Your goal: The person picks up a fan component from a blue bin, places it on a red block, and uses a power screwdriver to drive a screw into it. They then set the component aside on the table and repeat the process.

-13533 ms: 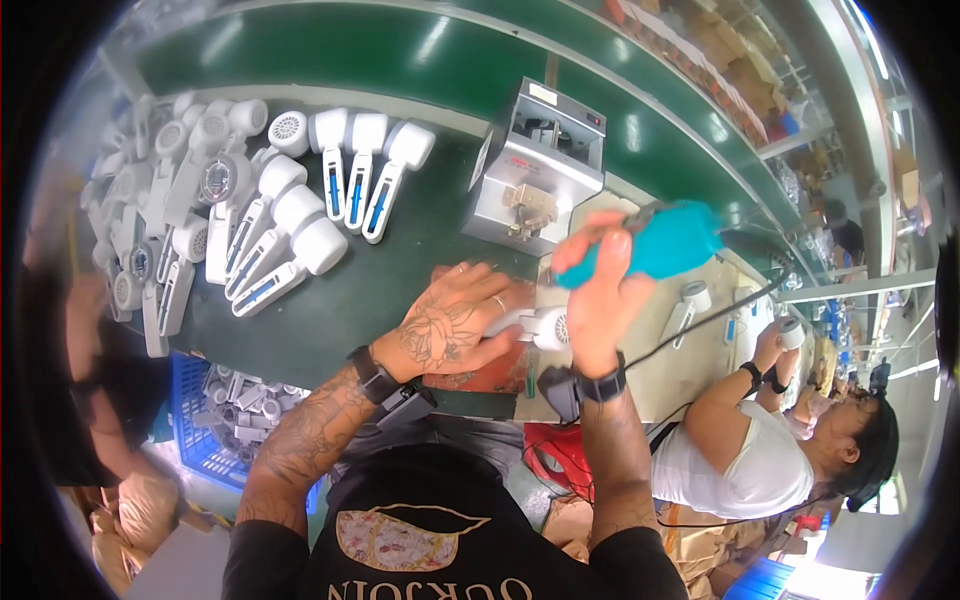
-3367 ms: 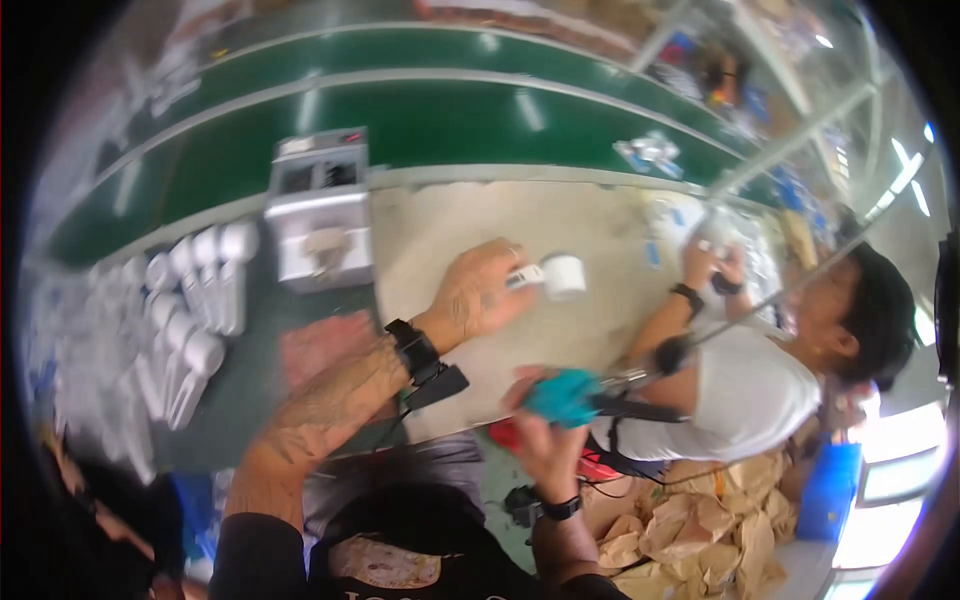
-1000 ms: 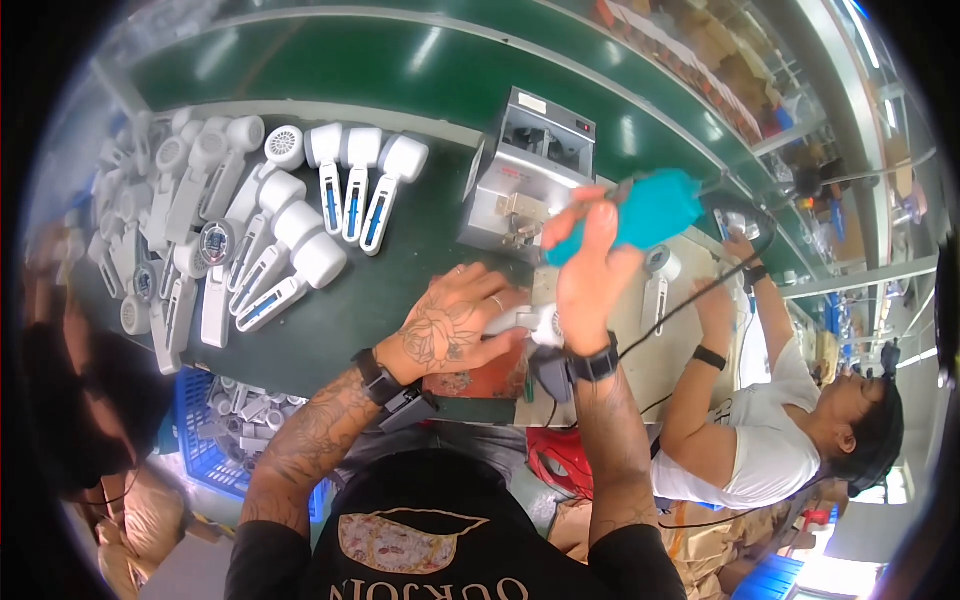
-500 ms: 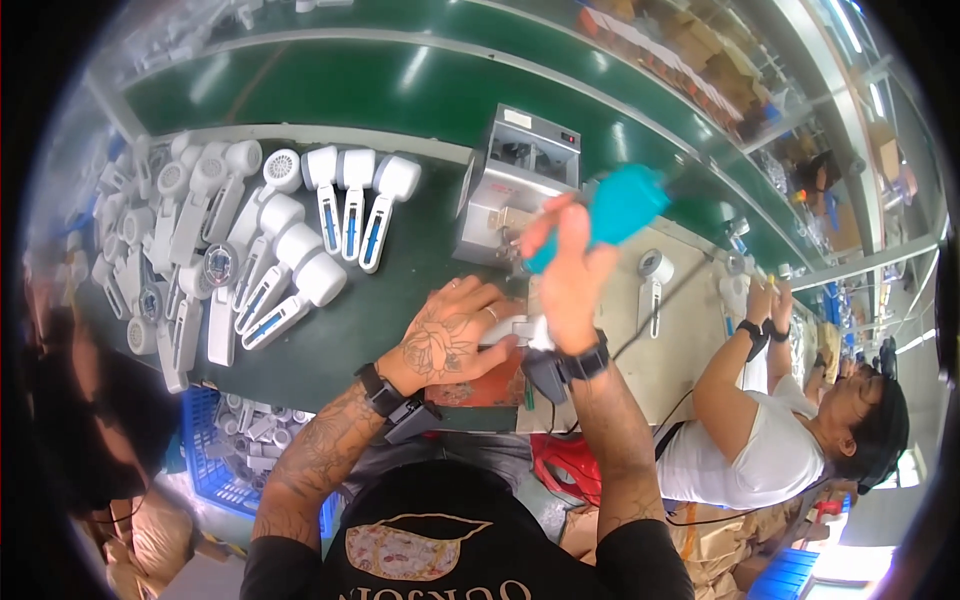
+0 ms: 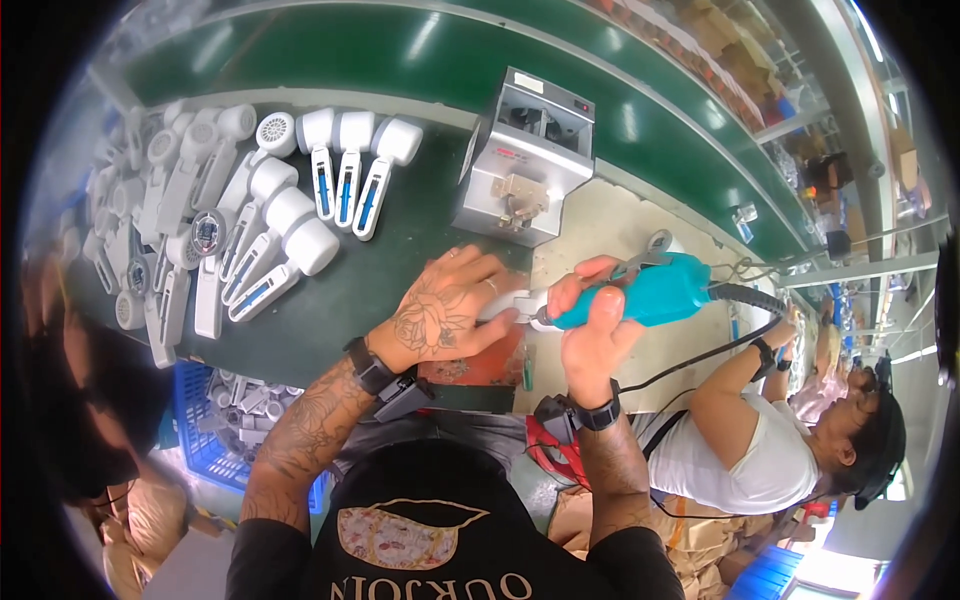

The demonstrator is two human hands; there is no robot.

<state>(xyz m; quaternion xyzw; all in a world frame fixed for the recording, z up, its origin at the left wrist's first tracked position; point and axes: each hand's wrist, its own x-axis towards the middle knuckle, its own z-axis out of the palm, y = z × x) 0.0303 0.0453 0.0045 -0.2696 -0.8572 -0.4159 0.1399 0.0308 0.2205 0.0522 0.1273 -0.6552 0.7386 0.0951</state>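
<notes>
My left hand [image 5: 450, 310] is closed around a white plastic piece [image 5: 508, 304], pressing it down near the bench's front edge; much of the piece is hidden under my fingers. My right hand [image 5: 600, 325] grips a teal electric screwdriver [image 5: 660, 290] held almost level. Its tip points left and meets the white piece beside my left thumb. A thick black cord [image 5: 750, 293] trails from the tool's back end.
A silver metal machine [image 5: 525, 160] stands just beyond my hands. Several white round-headed handles [image 5: 310, 245] with blue strips crowd the bench's left side. Below sits a blue crate [image 5: 190, 440] of grey parts. A co-worker [image 5: 740, 440] works at the right.
The screwdriver has come down from a raised, tilted pose near the machine to lie almost level, its tip at the white piece. My left hand keeps its hold.
</notes>
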